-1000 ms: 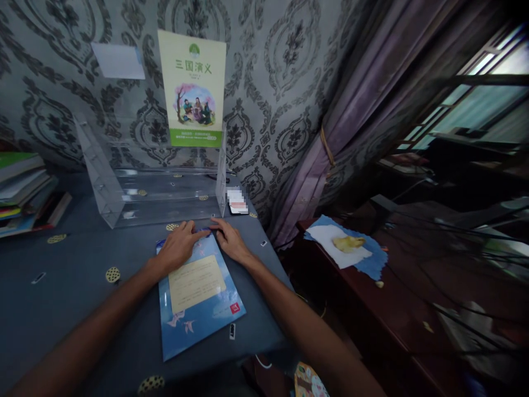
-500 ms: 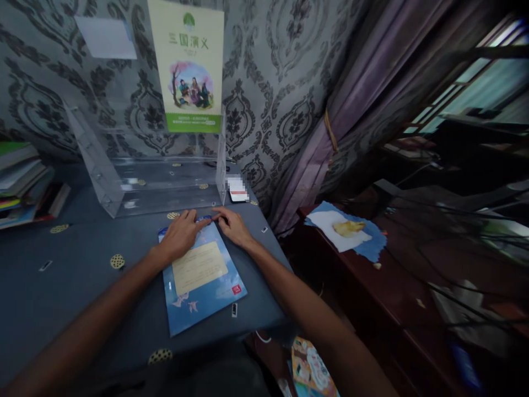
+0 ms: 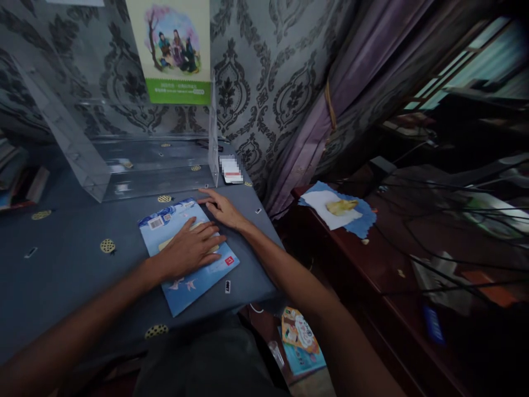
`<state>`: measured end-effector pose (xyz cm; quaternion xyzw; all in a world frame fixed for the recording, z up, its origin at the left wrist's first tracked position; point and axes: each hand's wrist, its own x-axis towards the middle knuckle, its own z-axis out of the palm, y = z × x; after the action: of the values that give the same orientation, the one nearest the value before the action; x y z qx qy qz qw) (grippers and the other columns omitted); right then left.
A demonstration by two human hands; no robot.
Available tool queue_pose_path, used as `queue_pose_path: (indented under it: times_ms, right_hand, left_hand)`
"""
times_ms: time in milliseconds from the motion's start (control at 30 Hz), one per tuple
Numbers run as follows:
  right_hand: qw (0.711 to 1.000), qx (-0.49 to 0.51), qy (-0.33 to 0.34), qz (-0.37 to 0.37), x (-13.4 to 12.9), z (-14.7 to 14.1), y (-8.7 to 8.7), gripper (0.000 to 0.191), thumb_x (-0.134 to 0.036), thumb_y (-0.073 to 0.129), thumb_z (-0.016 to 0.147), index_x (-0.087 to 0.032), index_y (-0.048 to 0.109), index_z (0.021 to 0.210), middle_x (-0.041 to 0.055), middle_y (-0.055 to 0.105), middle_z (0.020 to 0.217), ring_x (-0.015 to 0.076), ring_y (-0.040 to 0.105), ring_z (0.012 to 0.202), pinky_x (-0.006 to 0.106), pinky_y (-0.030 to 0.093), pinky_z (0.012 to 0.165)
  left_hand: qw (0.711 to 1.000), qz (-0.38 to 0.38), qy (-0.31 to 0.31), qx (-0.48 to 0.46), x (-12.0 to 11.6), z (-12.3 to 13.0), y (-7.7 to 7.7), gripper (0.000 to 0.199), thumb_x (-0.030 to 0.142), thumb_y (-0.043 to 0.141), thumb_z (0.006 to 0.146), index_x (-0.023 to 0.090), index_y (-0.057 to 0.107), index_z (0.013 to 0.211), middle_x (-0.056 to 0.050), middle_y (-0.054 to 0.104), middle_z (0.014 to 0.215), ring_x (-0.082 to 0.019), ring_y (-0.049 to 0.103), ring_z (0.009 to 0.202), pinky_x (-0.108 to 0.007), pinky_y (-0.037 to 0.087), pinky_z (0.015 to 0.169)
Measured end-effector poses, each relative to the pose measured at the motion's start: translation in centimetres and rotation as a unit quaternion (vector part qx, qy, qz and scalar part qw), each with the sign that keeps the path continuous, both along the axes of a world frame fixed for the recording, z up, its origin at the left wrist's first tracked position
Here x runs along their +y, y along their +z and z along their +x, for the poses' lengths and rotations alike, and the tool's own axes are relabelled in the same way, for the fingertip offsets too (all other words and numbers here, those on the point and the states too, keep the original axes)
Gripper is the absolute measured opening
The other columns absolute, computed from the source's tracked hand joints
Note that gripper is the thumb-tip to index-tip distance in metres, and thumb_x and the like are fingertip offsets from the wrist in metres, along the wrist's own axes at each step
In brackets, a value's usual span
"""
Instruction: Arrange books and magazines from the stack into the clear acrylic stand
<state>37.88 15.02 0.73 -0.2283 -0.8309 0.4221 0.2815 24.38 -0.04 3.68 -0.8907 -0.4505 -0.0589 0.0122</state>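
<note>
A blue book (image 3: pixel 182 295) lies on the table, its back cover up, with a barcode near its far left corner. Flat across the middle of the cover rests my left hand (image 3: pixel 192 246), fingers spread and partly hiding a pale yellow panel. My right hand (image 3: pixel 222 209) is at the book's far right corner, fingers stretched toward the left, the fingertips at or just beside the edge. Behind the book stands a clear acrylic rack (image 3: pixel 157 184), with a green and cream book (image 3: pixel 173 91) upright at its right side.
Books are stacked at the table's (image 3: pixel 74 275) far left. A pixelated card-like item (image 3: pixel 232 170) lies beside the rack. To the right, a dark red cabinet (image 3: pixel 355 264) carries a blue cloth (image 3: pixel 359 220) and loose cables. More books (image 3: pixel 300 336) are below the table edge.
My left hand has slid from the book's far edge back to the middle of its cover, uncovering the barcode. My right hand stays by the far right corner. The camera view has tilted down.
</note>
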Motion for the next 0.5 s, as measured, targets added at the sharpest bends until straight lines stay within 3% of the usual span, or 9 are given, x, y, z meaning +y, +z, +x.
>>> queue_pose_path:
  times_ms: [133,300,400,500]
  right_hand:
    - [0.999,0.016,0.030,-0.040,0.1,-0.1,-0.2,0.042,-0.021,0.045,0.100,-0.018,0.050,0.141,0.0088,0.075,0.116,0.0190,0.069,0.107,0.031,0.052,0.091]
    - [0.999,0.026,0.004,-0.038,0.7,0.0,-0.3,0.036,-0.023,0.046,0.101,-0.015,0.057,0.134,0.0078,0.078,0.104,0.0179,0.070,0.100,0.031,0.050,0.091]
    - [1.000,0.018,-0.009,-0.019,0.8,0.0,-0.3,0.035,-0.021,0.046,0.101,-0.015,0.059,0.132,0.0064,0.079,0.101,0.0167,0.069,0.092,0.030,0.050,0.088]
    - [1.000,0.012,-0.010,-0.011,0.8,0.1,-0.3,0.033,-0.022,0.046,0.101,-0.017,0.062,0.130,0.0046,0.079,0.099,0.0162,0.068,0.087,0.030,0.050,0.085]
  left_hand:
    - [0.988,0.026,0.144,0.053,-0.2,0.0,1.0,0.037,0.042,0.043,0.103,0.021,0.061,0.128,-0.013,0.065,0.122,-0.032,0.054,0.122,-0.055,0.036,0.107]
    - [0.935,0.040,0.335,0.106,0.5,-1.6,2.0,0.043,0.045,0.037,0.102,0.013,0.065,0.112,-0.018,0.065,0.108,-0.036,0.057,0.105,-0.052,0.044,0.088]
    - [0.919,0.050,0.376,0.107,1.0,-2.6,1.8,0.044,0.044,0.037,0.102,0.011,0.064,0.111,-0.019,0.064,0.110,-0.037,0.056,0.106,-0.050,0.045,0.085]
    - [0.941,0.065,0.322,0.082,1.3,-3.3,1.0,0.033,0.028,0.041,0.100,0.016,0.062,0.122,-0.017,0.062,0.118,-0.033,0.055,0.110,-0.045,0.045,0.087]
